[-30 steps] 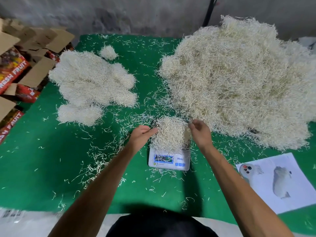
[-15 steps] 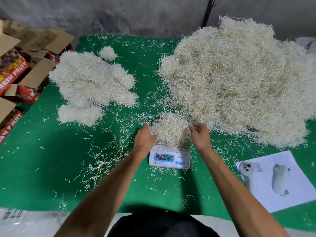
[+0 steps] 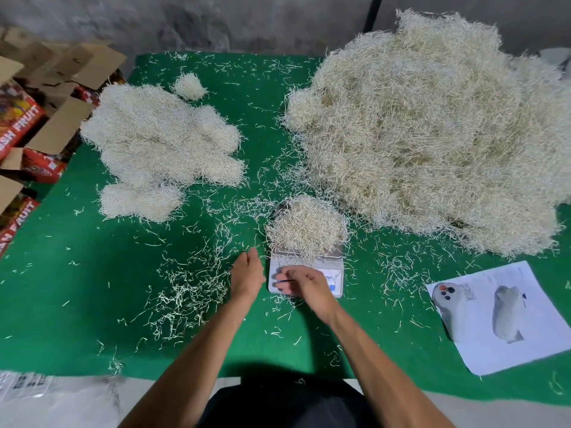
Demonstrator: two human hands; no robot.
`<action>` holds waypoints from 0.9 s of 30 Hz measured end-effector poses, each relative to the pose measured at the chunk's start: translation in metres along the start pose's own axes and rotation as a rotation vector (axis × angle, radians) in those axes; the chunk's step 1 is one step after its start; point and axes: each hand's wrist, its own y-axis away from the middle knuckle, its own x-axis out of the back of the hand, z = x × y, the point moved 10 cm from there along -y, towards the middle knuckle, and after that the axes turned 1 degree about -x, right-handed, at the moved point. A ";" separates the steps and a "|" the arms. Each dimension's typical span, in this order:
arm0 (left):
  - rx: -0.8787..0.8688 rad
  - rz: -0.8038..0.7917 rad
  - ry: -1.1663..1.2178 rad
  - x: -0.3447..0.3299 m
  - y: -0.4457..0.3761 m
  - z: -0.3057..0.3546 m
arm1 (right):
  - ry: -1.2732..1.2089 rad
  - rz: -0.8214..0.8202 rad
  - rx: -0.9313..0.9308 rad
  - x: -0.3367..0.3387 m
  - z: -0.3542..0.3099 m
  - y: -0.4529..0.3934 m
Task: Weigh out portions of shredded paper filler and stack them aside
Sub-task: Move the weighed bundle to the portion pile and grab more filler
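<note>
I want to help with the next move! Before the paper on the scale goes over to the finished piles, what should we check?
1. Paper portion sits on the scale: ok.
2. Hands off the portion: ok; left hand is beside the scale.
3. Weight readable: not ok, right hand covers the display.
4. Right hand empty: cannot tell, its fingers are blurred.
5. Room at the finished piles on the green table: ok.

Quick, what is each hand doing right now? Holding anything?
Left hand: open, holds nothing, beside the scale.
Right hand: over the scale's front, fingers curled; whether it pinches a strand cannot be told.
</note>
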 end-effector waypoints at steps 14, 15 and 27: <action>0.003 -0.064 0.017 -0.013 -0.004 -0.010 | -0.563 0.857 0.125 0.214 -0.002 0.058; 0.000 -0.067 0.027 -0.016 -0.005 -0.008 | -0.520 0.837 0.136 0.214 -0.007 0.057; 0.028 -0.040 0.095 -0.020 -0.012 -0.004 | -0.079 0.138 -0.062 0.060 -0.001 0.013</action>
